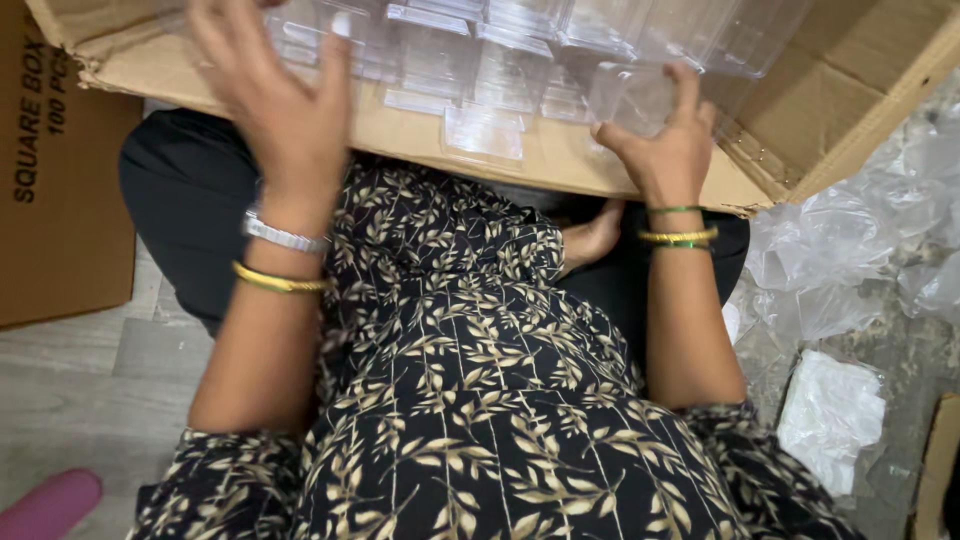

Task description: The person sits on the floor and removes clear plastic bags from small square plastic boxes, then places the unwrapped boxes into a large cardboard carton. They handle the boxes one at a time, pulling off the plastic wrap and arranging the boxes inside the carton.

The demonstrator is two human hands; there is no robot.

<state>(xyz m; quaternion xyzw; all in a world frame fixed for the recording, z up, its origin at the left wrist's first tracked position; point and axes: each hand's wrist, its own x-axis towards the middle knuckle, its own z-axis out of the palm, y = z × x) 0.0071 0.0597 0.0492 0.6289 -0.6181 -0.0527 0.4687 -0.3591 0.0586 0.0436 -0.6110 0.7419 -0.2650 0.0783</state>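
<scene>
Both hands reach into the open cardboard box (560, 165) on her lap, the right hand (662, 140) gripping a clear plastic case (640, 95) among many alike, the left hand (285, 100) blurred, fingers spread, with crumpled plastic wrap (850, 250) lying beside.

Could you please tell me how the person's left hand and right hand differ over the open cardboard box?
The left hand is blurred and spread open, gripping nothing; the right hand is sharp and grips a clear plastic box. The left wrist has a silver band, the right green ones. Both wear gold bangles above the cardboard box.
</scene>
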